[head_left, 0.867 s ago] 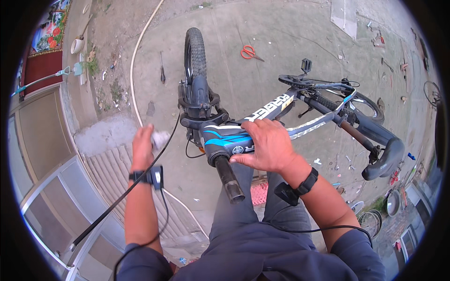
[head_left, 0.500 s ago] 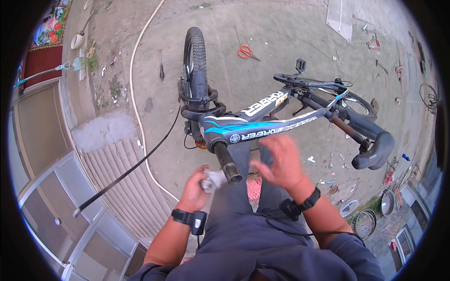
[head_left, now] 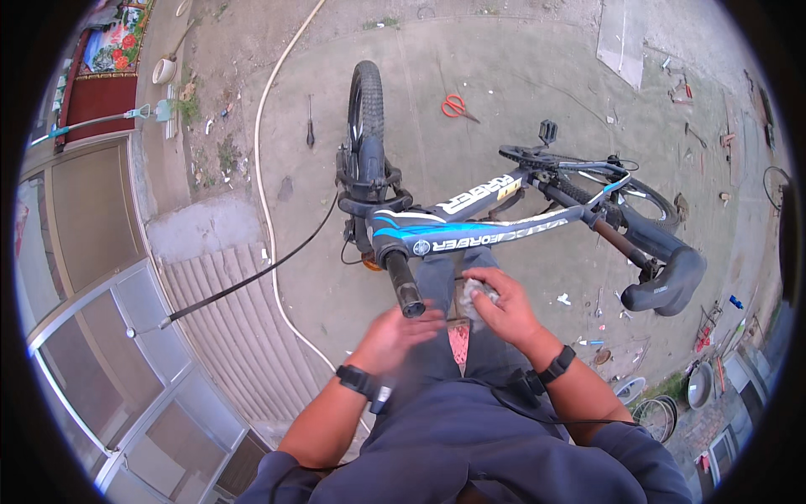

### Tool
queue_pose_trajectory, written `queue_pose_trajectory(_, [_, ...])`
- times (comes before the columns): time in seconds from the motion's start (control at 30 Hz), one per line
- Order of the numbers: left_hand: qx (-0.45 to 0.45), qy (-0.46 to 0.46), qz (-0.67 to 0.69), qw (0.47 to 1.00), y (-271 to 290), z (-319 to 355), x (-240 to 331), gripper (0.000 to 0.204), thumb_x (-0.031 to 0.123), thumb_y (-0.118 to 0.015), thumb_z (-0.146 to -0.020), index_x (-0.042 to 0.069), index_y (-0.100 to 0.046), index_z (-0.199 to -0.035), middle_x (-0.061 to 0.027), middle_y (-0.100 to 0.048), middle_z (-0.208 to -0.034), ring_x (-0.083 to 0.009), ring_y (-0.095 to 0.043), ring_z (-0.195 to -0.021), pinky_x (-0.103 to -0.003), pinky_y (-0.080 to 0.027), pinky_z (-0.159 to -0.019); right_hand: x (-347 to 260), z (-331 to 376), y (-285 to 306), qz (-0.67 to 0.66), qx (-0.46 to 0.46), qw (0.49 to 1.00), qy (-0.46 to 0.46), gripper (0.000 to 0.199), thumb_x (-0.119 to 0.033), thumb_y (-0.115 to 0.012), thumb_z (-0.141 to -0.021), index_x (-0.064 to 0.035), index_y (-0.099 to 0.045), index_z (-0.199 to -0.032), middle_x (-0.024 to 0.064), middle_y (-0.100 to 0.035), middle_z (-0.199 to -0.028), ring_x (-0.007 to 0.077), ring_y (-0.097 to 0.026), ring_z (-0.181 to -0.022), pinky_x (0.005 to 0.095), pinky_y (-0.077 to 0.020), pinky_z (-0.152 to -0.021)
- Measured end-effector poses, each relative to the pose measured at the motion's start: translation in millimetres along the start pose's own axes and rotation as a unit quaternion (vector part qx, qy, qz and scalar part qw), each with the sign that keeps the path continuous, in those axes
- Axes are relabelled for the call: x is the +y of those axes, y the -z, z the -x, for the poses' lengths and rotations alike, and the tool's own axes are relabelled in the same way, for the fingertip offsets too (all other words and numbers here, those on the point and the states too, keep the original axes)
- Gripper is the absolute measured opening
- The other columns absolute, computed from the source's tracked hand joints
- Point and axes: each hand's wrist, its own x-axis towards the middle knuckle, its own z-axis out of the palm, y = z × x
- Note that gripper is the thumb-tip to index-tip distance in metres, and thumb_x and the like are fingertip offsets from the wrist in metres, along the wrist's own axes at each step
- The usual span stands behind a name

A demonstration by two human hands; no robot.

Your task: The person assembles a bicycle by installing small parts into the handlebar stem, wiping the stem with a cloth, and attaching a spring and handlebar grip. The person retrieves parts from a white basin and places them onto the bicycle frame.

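Observation:
A bicycle frame [head_left: 487, 231], dark with blue and white markings, stands before me without a handlebar. Its bare black steerer tube [head_left: 405, 287] points toward me, the open end uppermost. My left hand [head_left: 396, 338], slightly blurred, is just below that end with fingers stretched out and nothing visible in them. To the right of the tube, my right hand [head_left: 508, 312] grips a crumpled grey-white rag [head_left: 478, 301] between thumb and fingers, below the frame's top tube. A black cable [head_left: 252, 281] runs from the fork area out to the left, its metal end free.
Red-handled scissors [head_left: 454, 106] and a screwdriver [head_left: 310, 133] lie on the ground beyond the bicycle. A pale hose [head_left: 262, 168] curves along the left, beside ridged paving [head_left: 235, 311]. The bicycle saddle [head_left: 667, 290] juts out at right, with scattered tools and bicycle rims behind it.
The rag has passed from my left hand to my right. My left hand has moved right, under the steerer tube's end; my right hand has lowered slightly. The whole view has shifted a little.

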Motion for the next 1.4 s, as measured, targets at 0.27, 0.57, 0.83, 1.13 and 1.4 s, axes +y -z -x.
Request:
queue_pose_trajectory(0.27, [0.249,-0.202,-0.08,0.944,120,5,172,0.031,0.03,-0.054,-0.108,0.004,-0.06,-0.123,-0.0122,-0.071,-0.112,-0.0249,-0.071,-0.103,-0.037,-0.057,-0.085,-67,9,1,0.101,-0.074,0.989,0.08,0.061,-0.031,-0.088,-0.078,-0.0081,-0.067,-0.131,0.0144,-0.073,-0.114,0.0344,-0.07,-0.103,0.0427,-0.0559,-0.089])
queue_pose_trajectory(0.57, [0.104,-0.209,-0.368,0.9,49,-119,333,0.064,0.037,-0.066,-0.103,-0.002,-0.042,-0.147,-0.0198,-0.061,-0.135,-0.0286,-0.062,-0.125,-0.04,-0.05,-0.106,-78,-17,-58,0.192,0.124,0.945,0.234,0.049,-0.033,-0.089,-0.069,-0.0152,-0.075,-0.111,-0.0019,-0.062,-0.083,0.0218,-0.06,-0.073,0.0345,-0.0453,-0.063])
queue_pose_trajectory(0.83, [0.08,-0.172,-0.413,0.891,35,-218,353,0.072,0.04,-0.071,-0.1,-0.001,-0.04,-0.149,-0.0107,-0.063,-0.129,-0.0221,-0.062,-0.117,-0.036,-0.05,-0.101,-62,-20,-79,0.146,0.227,0.928,0.255,0.037,-0.014,-0.083,-0.064,-0.0126,-0.079,-0.101,-0.0026,-0.062,-0.083,0.0182,-0.06,-0.073,0.0311,-0.0498,-0.067])
queue_pose_trajectory(1.13, [0.123,-0.174,-0.465,0.859,15,-249,361,0.085,0.049,-0.081,-0.089,-0.003,-0.045,-0.145,-0.0091,-0.061,-0.126,-0.0203,-0.058,-0.115,-0.044,-0.046,-0.101,-58,-19,-83,0.164,0.232,0.921,0.266,0.035,-0.024,-0.087,-0.073,-0.0121,-0.078,-0.105,-0.0027,-0.065,-0.088,0.0161,-0.063,-0.078,0.0298,-0.0525,-0.074])
queue_pose_trajectory(1.4, [0.132,-0.25,-0.528,0.801,3,-268,362,0.03,0.022,-0.077,-0.086,0.001,-0.064,-0.103,-0.0067,-0.067,-0.085,-0.0182,-0.066,-0.066,-0.036,-0.053,-0.056,-60,-18,-71,0.194,0.175,0.922,0.285,0.034,-0.029,-0.084,-0.081,-0.0113,-0.078,-0.11,-0.0025,-0.066,-0.09,0.0149,-0.064,-0.082,0.0302,-0.0529,-0.078])
